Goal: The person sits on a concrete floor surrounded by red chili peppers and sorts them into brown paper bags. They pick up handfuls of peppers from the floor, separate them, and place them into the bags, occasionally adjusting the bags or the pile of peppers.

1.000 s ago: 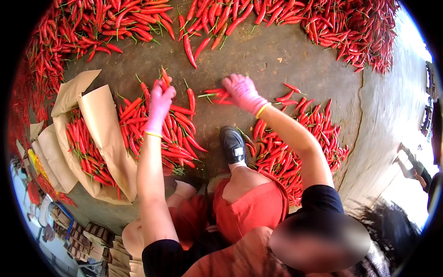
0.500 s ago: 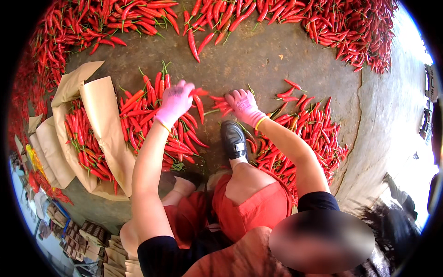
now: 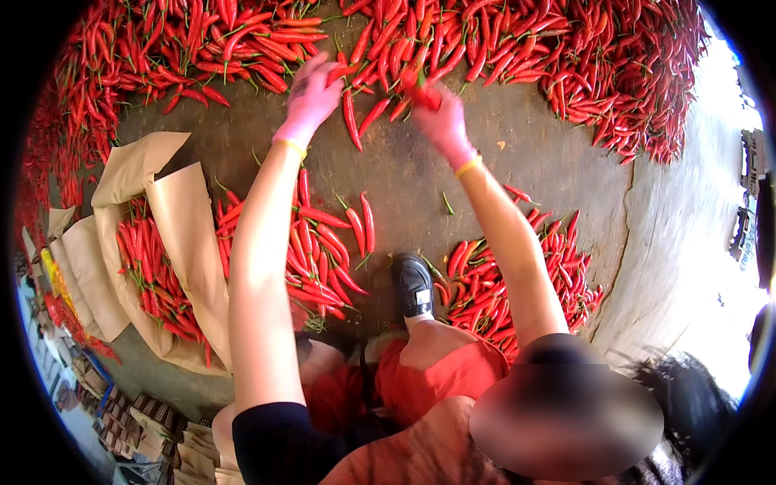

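My left hand [image 3: 315, 93], in a pink glove, is closed on a red chilli [image 3: 339, 73] at the edge of the far chilli heap [image 3: 267, 36]. My right hand [image 3: 440, 121], also gloved and blurred by motion, is closed round red chillies [image 3: 424, 93] with a green stalk showing, beside the same heap. Below my arms lie a looser pile [image 3: 319, 259] on the left and another pile [image 3: 546, 283] on the right. An open brown paper bag [image 3: 194, 242] at the left has chillies [image 3: 149, 267] inside it.
More chillies [image 3: 614, 81] cover the back right of the concrete floor [image 3: 509, 178], which has a crack. My shoe [image 3: 414, 283] stands between the nearer piles. Folded paper bags [image 3: 89, 275] lie at the left, with stacked brown items [image 3: 129, 412] behind at lower left.
Both hands have moved forward from the nearer piles to the far heap, the right one carrying chillies. The scene has shifted lower in the picture.
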`<action>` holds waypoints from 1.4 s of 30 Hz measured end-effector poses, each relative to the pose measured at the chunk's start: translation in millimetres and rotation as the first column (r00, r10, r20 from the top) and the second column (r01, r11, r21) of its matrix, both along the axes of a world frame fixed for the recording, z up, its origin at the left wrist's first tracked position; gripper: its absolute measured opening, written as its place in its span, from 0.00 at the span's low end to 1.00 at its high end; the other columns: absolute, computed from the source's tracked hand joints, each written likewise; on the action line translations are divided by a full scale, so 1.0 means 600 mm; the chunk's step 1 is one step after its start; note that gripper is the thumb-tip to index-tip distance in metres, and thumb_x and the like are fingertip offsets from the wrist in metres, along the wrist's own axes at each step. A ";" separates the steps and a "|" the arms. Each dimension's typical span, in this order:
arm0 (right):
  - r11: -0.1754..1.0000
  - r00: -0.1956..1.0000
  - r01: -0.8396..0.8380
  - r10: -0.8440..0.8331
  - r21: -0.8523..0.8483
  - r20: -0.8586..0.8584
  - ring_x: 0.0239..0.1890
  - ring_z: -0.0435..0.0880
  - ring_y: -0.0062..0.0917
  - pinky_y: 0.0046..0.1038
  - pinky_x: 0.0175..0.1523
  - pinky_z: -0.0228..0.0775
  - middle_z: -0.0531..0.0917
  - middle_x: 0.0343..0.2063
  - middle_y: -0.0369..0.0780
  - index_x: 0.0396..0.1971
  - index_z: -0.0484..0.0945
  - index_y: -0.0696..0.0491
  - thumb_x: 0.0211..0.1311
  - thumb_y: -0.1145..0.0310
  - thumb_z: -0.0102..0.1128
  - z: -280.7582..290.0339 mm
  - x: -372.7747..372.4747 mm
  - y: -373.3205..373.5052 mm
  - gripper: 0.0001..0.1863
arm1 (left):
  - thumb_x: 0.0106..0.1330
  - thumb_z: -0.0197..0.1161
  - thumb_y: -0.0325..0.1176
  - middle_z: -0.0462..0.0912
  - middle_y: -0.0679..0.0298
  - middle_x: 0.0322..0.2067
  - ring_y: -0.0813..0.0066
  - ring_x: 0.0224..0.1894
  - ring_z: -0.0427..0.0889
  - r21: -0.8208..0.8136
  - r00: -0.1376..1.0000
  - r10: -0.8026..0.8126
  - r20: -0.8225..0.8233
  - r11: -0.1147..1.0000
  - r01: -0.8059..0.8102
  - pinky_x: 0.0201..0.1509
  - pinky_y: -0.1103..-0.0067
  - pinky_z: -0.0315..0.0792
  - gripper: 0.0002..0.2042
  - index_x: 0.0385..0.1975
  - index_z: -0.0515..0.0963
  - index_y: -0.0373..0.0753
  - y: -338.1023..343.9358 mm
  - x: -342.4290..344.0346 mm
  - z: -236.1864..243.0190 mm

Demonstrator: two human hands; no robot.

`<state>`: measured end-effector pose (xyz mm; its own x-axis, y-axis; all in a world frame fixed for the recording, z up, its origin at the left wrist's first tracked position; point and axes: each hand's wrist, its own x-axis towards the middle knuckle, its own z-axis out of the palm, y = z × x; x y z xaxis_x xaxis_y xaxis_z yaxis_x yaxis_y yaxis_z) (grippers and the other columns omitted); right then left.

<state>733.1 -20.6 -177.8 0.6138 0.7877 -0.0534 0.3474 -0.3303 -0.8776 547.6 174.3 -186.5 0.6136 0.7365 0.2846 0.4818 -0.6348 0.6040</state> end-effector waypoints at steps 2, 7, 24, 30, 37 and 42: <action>0.986 0.976 0.124 -0.102 -0.107 0.192 0.46 0.84 0.45 0.41 0.53 0.75 0.85 0.41 0.51 0.50 0.81 0.53 0.47 0.65 0.64 0.024 0.060 0.078 0.25 | 0.59 0.67 0.36 0.74 0.62 0.59 0.59 0.60 0.72 0.181 0.973 -0.055 -0.224 0.979 0.097 0.61 0.65 0.67 0.15 0.47 0.82 0.46 -0.004 0.053 -0.009; 0.920 0.926 -0.065 0.200 -0.387 0.320 0.49 0.82 0.44 0.41 0.54 0.74 0.83 0.45 0.48 0.53 0.77 0.50 0.47 0.62 0.66 0.018 0.060 0.112 0.28 | 0.54 0.67 0.35 0.72 0.53 0.60 0.51 0.62 0.70 0.200 0.990 -0.081 -0.119 0.974 0.104 0.64 0.57 0.60 0.13 0.41 0.79 0.47 -0.104 0.097 -0.046; 0.941 0.940 -0.089 0.188 -0.328 0.284 0.47 0.82 0.45 0.41 0.51 0.74 0.83 0.42 0.47 0.50 0.78 0.49 0.49 0.64 0.63 0.013 0.052 -0.168 0.23 | 0.53 0.64 0.33 0.74 0.56 0.60 0.58 0.66 0.67 -0.259 0.678 -0.620 -0.396 0.783 0.565 0.74 0.56 0.51 0.10 0.35 0.79 0.39 -0.466 -0.247 0.046; 0.916 1.000 -0.031 0.030 -0.399 -0.008 0.35 0.83 0.32 0.34 0.42 0.74 0.82 0.31 0.45 0.46 0.79 0.54 0.48 0.70 0.64 0.112 0.053 -0.297 0.20 | 0.53 0.65 0.32 0.77 0.60 0.57 0.61 0.64 0.70 -0.392 0.547 -0.628 -0.553 0.776 0.494 0.73 0.58 0.54 0.12 0.38 0.81 0.42 -0.444 -0.318 0.099; 0.939 0.998 0.001 0.022 -0.344 0.062 0.39 0.84 0.39 0.36 0.45 0.74 0.83 0.34 0.46 0.43 0.79 0.55 0.50 0.69 0.65 0.064 -0.076 -0.395 0.17 | 0.62 0.66 0.43 0.82 0.52 0.38 0.50 0.39 0.83 -0.189 0.951 -0.076 -0.298 0.982 0.020 0.42 0.59 0.76 0.18 0.47 0.73 0.43 -0.332 -0.123 0.033; 0.852 0.946 0.087 0.092 -0.516 0.312 0.47 0.81 0.45 0.43 0.50 0.74 0.82 0.40 0.47 0.42 0.76 0.51 0.50 0.67 0.66 0.008 -0.141 -0.354 0.18 | 0.59 0.68 0.45 0.83 0.55 0.36 0.56 0.39 0.86 -0.146 0.807 -0.024 -0.590 0.986 -0.078 0.43 0.62 0.78 0.20 0.46 0.73 0.43 -0.293 -0.078 -0.003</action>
